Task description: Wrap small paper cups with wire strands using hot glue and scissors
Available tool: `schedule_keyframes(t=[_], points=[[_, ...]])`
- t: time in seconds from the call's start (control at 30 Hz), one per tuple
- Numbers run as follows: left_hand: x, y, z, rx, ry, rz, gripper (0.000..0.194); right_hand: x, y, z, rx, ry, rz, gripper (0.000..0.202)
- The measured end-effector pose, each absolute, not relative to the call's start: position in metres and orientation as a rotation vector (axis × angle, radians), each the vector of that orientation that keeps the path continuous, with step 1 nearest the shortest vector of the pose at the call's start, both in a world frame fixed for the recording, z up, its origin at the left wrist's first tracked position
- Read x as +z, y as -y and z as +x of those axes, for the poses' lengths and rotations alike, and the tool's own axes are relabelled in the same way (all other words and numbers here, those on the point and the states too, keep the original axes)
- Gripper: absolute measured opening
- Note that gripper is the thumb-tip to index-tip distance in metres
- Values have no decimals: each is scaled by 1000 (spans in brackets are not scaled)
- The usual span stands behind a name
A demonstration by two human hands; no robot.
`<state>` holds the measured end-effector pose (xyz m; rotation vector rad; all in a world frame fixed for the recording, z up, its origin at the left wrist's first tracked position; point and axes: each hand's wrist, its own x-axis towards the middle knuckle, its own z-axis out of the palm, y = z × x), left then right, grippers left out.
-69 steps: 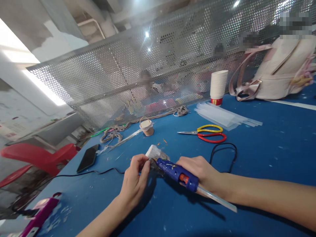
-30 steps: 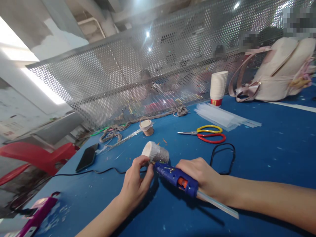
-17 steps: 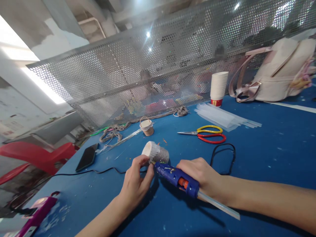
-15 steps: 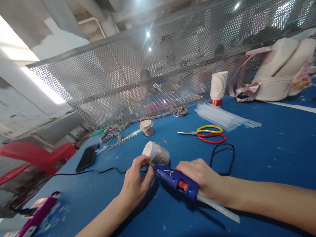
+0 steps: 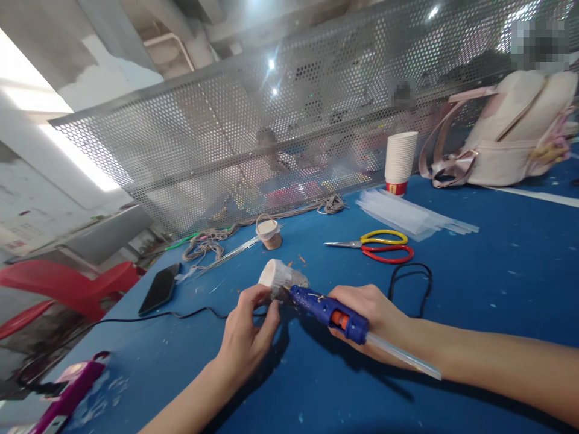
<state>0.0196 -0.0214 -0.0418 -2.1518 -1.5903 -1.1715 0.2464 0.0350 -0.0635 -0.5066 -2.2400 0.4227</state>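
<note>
A white paper cup with a greyish wrapped outside lies tipped on the blue table, its mouth toward the left. My left hand grips its near edge with the fingertips. My right hand is wrapped round a blue hot glue gun, which has a clear glue stick out of its back end. The gun's nozzle points left, at the near side of the cup; whether it touches cannot be told. Behind the cup stands a small wrapped cup with a handle.
Scissors, clear glue sticks, stacked paper cups and a pale backpack lie to the right. On the left are a phone, grey cord, a black cable and a purple power strip. A perforated metal screen stands behind.
My right hand and the glue gun have moved slightly right and up, and the nozzle has shifted from my left fingertips along the cup's side. The cup has tilted a little.
</note>
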Motion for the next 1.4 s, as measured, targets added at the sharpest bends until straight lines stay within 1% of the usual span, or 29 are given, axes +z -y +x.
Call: schedule_keyframes(t=[0.17, 0.37, 0.53, 0.8, 0.97, 1.23, 1.33, 1.4], points=[[-40, 21, 17, -1168, 1509, -2184, 22, -63, -34, 249, 432, 2215, -529, 4], [-41, 19, 16, -1172, 1507, -2171, 26, -60, -36, 255, 488, 2172, -434, 6], [-44, 20, 17, -1189, 1600, -2181, 26, -62, -34, 249, 454, 2177, -451, 8], [-45, 21, 20, -1203, 1628, -2190, 25, -59, -33, 244, 450, 2199, -534, 5], [-42, 22, 18, -1231, 1583, -2235, 28, -56, -34, 248, 487, 2204, -533, 5], [-33, 22, 19, -1484, 1800, -2201, 16, -56, -37, 259, 631, 2142, -351, 7], [-30, 20, 21, -1468, 1792, -2216, 13, -50, -36, 261, 643, 2102, -362, 10], [-28, 20, 22, -1435, 1769, -2237, 13, -47, -34, 259, 669, 2074, -374, 8]])
